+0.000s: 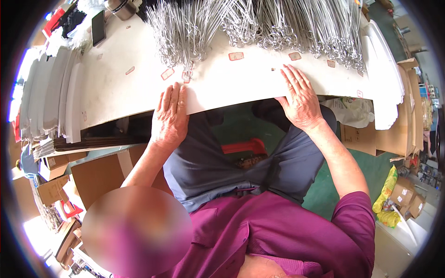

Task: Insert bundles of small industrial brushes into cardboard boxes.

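A plain white sheet (232,85), like thin card, lies at the front edge of the white table (111,88). My left hand (170,118) rests on its left end, fingers stretched forward and lying flat. At the other end, my right hand (301,102) lies with straight fingers on the white surface, its thumb out to the side near the front edge. Neither hand is closed around anything. Beyond them, bundles of thin silver metal wires (259,28) with looped ends spread across the back of the table.
White sheets (55,92) are stacked at the left, and more white sheets (382,69) at the right. A phone (98,28) and a metal flask (121,8) sit at the back left. Cardboard boxes (99,176) stand below the table. Small red-bordered labels (236,56) dot the tabletop.
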`<state>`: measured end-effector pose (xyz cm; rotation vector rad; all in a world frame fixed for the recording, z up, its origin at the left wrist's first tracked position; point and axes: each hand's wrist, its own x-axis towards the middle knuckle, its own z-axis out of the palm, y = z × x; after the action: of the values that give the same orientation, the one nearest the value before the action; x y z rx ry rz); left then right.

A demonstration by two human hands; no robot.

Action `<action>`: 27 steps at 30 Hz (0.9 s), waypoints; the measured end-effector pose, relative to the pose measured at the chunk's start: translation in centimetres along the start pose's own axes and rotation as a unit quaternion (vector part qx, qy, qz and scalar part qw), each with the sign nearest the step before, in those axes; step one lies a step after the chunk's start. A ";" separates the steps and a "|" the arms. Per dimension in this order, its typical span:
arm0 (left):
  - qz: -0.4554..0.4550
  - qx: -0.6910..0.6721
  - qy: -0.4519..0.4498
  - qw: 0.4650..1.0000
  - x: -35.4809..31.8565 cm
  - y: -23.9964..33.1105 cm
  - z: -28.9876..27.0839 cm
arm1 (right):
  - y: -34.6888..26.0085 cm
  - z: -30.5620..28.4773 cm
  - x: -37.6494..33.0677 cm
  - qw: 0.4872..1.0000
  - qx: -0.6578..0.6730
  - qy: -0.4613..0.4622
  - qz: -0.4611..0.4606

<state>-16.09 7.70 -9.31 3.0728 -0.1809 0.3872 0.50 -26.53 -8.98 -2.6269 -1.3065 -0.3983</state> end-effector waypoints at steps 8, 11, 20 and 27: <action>0.046 -0.088 -0.002 0.995 0.0 1.9 -4.2 | 0.2 -2.0 -0.3 0.996 0.044 0.053 -0.056; 0.018 -0.237 -0.083 0.968 1.5 5.2 -6.5 | -2.8 -2.7 0.1 0.984 0.114 0.066 -0.120; -0.108 -0.339 -0.131 0.925 3.1 8.2 -5.1 | -7.2 -3.9 0.3 0.963 0.191 0.188 0.004; -0.118 -0.319 -0.131 0.931 0.9 9.6 -4.2 | -10.0 -1.0 -2.4 0.935 0.299 0.187 0.051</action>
<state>-17.45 -1.73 -4.84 2.4438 0.0535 -0.0894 -9.00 -22.63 -8.37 -1.9805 -0.9663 -0.3833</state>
